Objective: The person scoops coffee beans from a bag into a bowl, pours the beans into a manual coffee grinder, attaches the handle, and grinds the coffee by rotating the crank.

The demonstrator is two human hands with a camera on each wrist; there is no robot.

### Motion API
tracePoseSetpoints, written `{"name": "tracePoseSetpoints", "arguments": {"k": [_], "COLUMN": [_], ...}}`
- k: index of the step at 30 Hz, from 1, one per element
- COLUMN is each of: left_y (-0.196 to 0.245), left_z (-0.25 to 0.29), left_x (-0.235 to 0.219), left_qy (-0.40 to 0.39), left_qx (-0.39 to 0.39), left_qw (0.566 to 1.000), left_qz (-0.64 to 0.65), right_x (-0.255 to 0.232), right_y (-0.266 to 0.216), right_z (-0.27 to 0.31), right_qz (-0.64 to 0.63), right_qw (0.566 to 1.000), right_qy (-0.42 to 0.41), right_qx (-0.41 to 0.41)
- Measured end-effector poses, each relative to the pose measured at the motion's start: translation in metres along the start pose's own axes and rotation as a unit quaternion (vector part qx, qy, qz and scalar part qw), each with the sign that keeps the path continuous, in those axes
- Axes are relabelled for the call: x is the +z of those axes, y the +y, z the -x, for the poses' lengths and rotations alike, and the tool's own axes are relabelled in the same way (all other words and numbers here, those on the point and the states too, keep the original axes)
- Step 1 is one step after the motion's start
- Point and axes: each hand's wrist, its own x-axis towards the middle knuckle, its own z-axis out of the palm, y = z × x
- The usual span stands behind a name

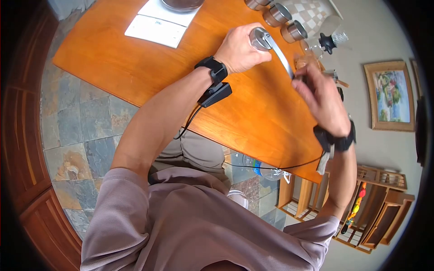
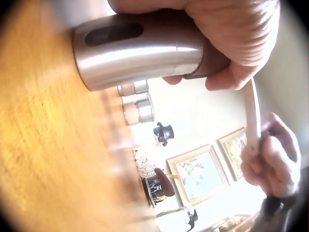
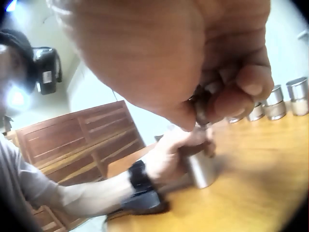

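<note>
Right hand: filling the right wrist view (image 3: 159,58), it pinched the dark knob (image 3: 203,108) at the end of the crank handle, thumb and fingers curled on it; the knob itself was mostly covered by the fingers.
Left hand: fingers wrapped round the upper part of the steel hand grinder (image 1: 258,38), which stood on the wooden table (image 1: 135,67) near its far right part.
Crank handle: a flat metal arm (image 1: 282,56) running from the grinder top toward the right hand (image 1: 318,97); in the left wrist view it was blurred into a pale strip (image 2: 252,108).
Grinder body: only the left wrist view showed its brushed barrel with a dark oblong window (image 2: 113,34); the head view showed little more than the top, the rest behind the left hand (image 1: 237,49).
Jars: a row of steel-lidded jars (image 1: 276,14) stood at the far edge, cut off at the top of the head view and blurred in the right wrist view.
Scale: a white scale (image 1: 158,22) on the far left carried a dark bowl, cropped by the frame.
Hard to make out: small objects beyond the right hand, partly hidden.
</note>
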Motion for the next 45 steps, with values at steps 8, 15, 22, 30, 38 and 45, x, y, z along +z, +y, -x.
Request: {"name": "tracePoseSetpoints", "arguments": {"k": [8,15,22,30,38,45], "left_y": [0.001,0.001,-0.007,0.014,0.012,0.008], "left_z": [0.002,0.002,-0.007,0.009,0.008,0.006], "left_x": [-0.005,-0.005,-0.033,-0.01,-0.009,-0.004], "left_qy": [-0.004,0.001,-0.183,-0.021,-0.035,-0.03], "left_qx": [0.023,0.032,-0.139,-0.058,-0.052,-0.026], "left_qw": [0.999,0.999,0.912,0.995,0.998,0.999], "left_qz": [-0.03,-0.039,0.34,-0.076,-0.01,-0.02], "right_x": [-0.003,-0.014,0.003,-0.011,-0.008,-0.013], "right_y": [-0.056,-0.081,-0.062,-0.102,-0.104,-0.053], "right_z": [0.001,-0.022,-0.075,-0.139,-0.148,-0.2], "right_qz": [0.17,0.205,-0.005,-0.016,0.02,0.061], "right_qw": [0.978,0.939,0.899,0.953,0.956,0.961], "right_qy": [-0.06,-0.138,-0.023,-0.235,-0.132,-0.1], "right_qx": [-0.103,-0.24,-0.437,-0.192,-0.261,-0.251]}}
